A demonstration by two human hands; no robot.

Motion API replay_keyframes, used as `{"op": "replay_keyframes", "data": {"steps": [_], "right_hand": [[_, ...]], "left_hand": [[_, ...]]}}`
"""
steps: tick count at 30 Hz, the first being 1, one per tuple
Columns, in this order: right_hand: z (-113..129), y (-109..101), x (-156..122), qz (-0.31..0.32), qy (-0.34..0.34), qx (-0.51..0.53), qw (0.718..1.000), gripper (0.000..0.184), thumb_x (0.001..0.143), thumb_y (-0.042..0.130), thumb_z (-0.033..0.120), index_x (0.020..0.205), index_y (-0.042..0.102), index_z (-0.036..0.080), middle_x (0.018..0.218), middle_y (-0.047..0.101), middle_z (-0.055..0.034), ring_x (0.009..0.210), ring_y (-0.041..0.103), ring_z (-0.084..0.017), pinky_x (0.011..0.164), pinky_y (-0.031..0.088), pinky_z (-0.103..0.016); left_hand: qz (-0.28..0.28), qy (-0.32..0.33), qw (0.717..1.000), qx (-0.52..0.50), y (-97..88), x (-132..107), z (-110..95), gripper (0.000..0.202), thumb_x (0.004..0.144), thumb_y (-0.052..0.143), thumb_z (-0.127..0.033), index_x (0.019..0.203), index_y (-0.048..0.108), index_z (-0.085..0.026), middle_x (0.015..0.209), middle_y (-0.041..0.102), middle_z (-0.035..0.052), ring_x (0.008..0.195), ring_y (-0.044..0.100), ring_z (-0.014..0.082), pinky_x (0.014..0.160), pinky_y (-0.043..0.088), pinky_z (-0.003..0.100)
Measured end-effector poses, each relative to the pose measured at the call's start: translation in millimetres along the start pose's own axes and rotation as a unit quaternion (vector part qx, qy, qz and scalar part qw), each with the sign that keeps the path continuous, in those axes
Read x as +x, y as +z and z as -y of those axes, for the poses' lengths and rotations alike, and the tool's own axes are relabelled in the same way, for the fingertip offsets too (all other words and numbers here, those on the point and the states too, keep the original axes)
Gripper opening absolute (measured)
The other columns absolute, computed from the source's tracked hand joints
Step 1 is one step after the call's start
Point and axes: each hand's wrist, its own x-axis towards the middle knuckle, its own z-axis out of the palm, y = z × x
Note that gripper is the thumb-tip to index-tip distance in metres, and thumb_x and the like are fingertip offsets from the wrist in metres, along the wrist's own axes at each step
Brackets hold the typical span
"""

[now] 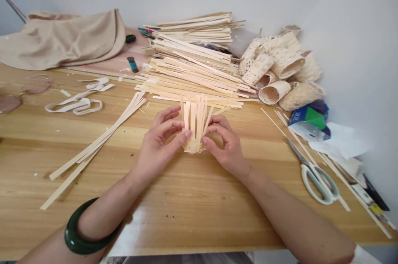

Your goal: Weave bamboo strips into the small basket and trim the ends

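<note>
A small, partly woven basket (194, 131) of pale wood or bamboo strips stands at the middle of the table, its woven base low and its loose strips pointing up. My left hand (164, 133) grips its left side, thumb across the front and fingers behind the strips. On the right side my right hand (224, 141) pinches the basket near the base with thumb and forefinger. The far side of the basket is hidden. A dark green bangle (74, 231) circles my left forearm.
Behind lie stacked pale strips (192, 69) and a heap of woven tubes (281, 58). Scissors (319, 181) and long strips rest at the right. Several loose strips (102, 143), white tape (83, 104), a thread spool (132, 64) and beige cloth (71, 40) occupy the left.
</note>
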Motion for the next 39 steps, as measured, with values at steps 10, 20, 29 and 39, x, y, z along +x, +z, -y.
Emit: {"op": "replay_keyframes", "data": {"steps": [10,20,29,39], "right_hand": [[1.5,-7.0,4.5,0.065,-0.039,-0.03,0.997,0.005,0.092,0.066,0.026,0.087,0.067,0.025,0.107,0.065,-0.0063,0.107,0.063,-0.024,0.1,0.052,-0.046],[-0.1,-8.1,3.6,0.063,-0.031,-0.016,0.997,0.004,0.093,0.067,0.025,0.089,0.069,0.025,0.109,0.065,-0.0064,0.108,0.063,-0.023,0.099,0.053,-0.044],[0.9,-8.9,4.6,0.089,-0.072,-0.024,0.993,0.004,0.094,0.066,0.021,0.091,0.066,0.024,0.109,0.063,-0.0075,0.109,0.061,-0.023,0.101,0.051,-0.046],[-4.3,-3.2,2.1,-0.009,-0.033,-0.003,0.999,0.005,0.093,0.069,0.021,0.089,0.068,0.025,0.105,0.061,-0.0057,0.106,0.063,-0.022,0.1,0.054,-0.043]], "left_hand": [[0.024,0.045,0.997,0.057,-13.6,11.8,1.7,0.029,0.085,0.078,-0.049,0.069,0.076,-0.024,0.124,0.071,0.01,0.13,0.062,0.0325,0.097,0.062,0.045],[0.041,0.012,0.999,0.01,-9.5,7.6,-0.7,0.016,0.082,0.081,-0.043,0.088,0.082,-0.028,0.146,0.06,0.0071,0.141,0.053,0.0347,0.103,0.059,0.05],[0.13,0.002,0.992,-0.002,-15.2,12.4,-6.8,0.022,0.087,0.077,-0.044,0.087,0.081,-0.023,0.14,0.062,0.0112,0.145,0.047,0.0357,0.122,0.04,0.055],[0.047,-0.056,0.988,-0.133,-0.6,2.1,-0.1,0.059,0.08,0.084,-0.035,0.134,0.061,-0.033,0.16,0.045,0.0078,0.139,0.055,0.0356,0.109,0.052,0.054]]}}
